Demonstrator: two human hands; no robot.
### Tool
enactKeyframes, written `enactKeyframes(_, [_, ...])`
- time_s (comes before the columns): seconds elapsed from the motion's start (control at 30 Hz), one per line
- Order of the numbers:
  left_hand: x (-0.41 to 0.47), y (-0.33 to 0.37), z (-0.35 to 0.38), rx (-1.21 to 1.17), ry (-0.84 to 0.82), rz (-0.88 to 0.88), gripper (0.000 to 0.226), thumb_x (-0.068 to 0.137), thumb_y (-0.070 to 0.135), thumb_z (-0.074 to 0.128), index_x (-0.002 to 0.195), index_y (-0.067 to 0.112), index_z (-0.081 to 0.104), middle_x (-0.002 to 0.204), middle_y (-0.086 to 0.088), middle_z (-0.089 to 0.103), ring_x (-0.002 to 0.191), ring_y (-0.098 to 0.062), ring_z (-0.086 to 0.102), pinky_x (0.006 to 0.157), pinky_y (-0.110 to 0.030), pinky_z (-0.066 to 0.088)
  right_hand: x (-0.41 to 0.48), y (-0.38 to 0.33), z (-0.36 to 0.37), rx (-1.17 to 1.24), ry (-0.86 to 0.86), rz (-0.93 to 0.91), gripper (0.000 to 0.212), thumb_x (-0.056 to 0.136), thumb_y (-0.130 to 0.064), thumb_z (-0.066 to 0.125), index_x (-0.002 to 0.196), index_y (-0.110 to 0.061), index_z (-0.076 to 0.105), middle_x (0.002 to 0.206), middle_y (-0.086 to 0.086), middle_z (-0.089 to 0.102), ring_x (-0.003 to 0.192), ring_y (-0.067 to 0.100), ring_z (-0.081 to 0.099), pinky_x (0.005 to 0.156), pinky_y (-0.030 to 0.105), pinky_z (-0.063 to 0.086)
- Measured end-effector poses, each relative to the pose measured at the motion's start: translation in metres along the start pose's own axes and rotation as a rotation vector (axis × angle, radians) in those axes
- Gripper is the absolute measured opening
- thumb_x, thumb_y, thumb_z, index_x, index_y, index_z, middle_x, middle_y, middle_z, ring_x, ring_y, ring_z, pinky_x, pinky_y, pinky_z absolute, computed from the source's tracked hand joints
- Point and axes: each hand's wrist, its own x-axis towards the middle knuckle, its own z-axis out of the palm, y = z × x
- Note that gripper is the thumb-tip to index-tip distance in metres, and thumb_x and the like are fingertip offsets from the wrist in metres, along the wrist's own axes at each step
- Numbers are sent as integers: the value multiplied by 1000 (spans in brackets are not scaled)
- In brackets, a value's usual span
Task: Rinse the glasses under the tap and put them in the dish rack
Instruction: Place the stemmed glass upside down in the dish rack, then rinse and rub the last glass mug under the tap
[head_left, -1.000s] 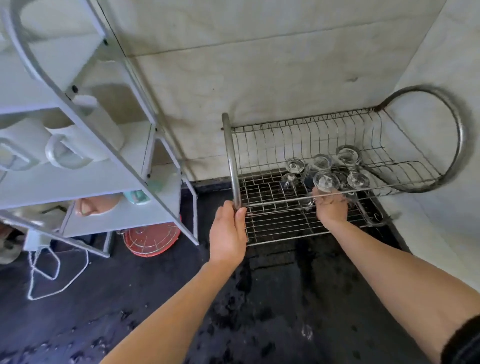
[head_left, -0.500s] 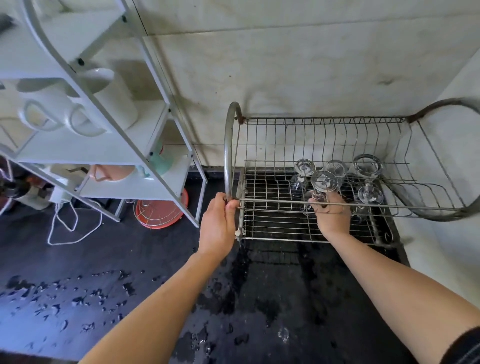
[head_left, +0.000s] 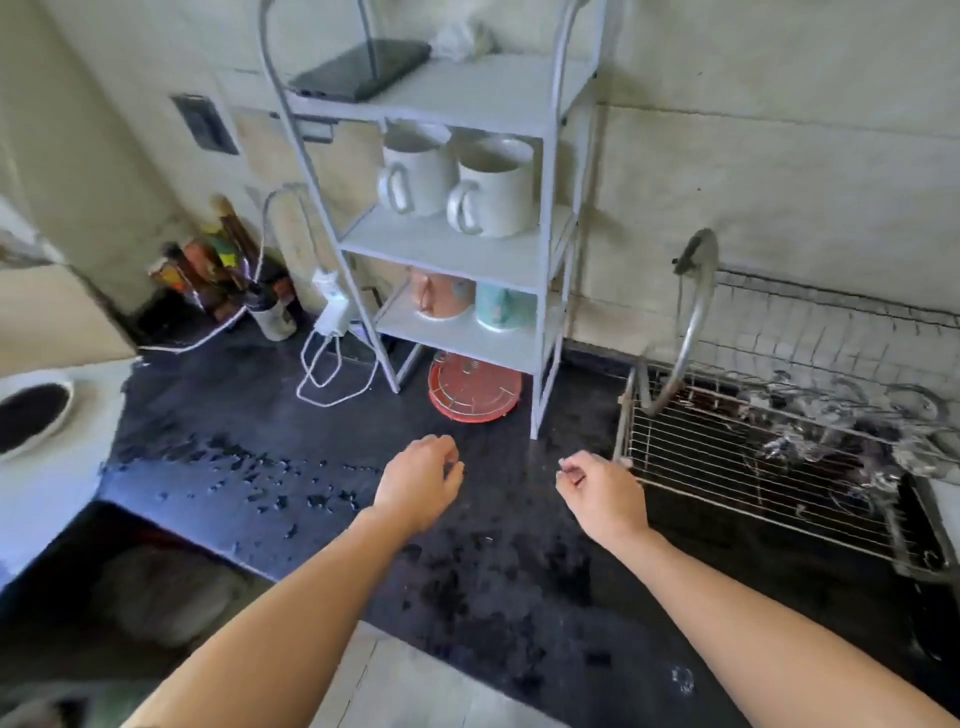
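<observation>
Wet dark bench (head_left: 291, 426) is seen left of the dish rack (head_left: 691, 457), where blurred glasses (head_left: 831, 431) are stood. Beside the rack, left hand (head_left: 421, 488) and right hand (head_left: 602, 493) are held, fingers (head_left: 451, 467) loosely curled, empty. Crowded glasses could be toppled if the rack is jolted.

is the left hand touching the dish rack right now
Apart. The head view shows the left hand over the wet counter, with the right hand and bare counter between it and the dish rack.
</observation>
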Motion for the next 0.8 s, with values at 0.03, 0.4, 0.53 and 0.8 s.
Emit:
enactKeyframes(0.03, [-7, -24, -13, 2, 23, -32, 16, 91, 27, 51, 97, 14, 59, 96, -1, 60, 90, -25, 58, 74, -35, 46, 1, -24, 13, 0, -19, -30, 12, 87, -33, 64, 92, -23, 69, 85, -5, 72, 83, 22, 68, 69, 35, 53])
enactKeyframes(0.4, [-95, -271, -151, -25, 220, -279, 18, 95, 25, 47, 102, 13, 58, 103, -4, 60, 94, -24, 55, 72, -32, 42, 7, -301, 159, -6, -233, -283, 23, 92, -32, 58, 111, -23, 64, 101, -9, 64, 93, 18, 61, 79, 32, 47])
enactKeyframes(0.53, [-128, -341, -191, -57, 338, -393, 18, 94, 24, 49, 101, 13, 61, 103, -5, 63, 95, -22, 57, 77, -30, 45, 13, -394, 202, -28, -287, -411, 23, 91, -32, 56, 111, -25, 64, 101, -9, 63, 94, 17, 60, 78, 30, 45])
enactKeyframes(0.8, [-187, -467, -243, -107, 473, -692, 21, 95, 25, 47, 108, 14, 61, 113, -5, 62, 100, -23, 57, 82, -30, 45, 25, -558, 304, -98, -440, -679, 23, 93, -34, 54, 112, -25, 63, 108, -6, 64, 95, 18, 60, 74, 29, 45])
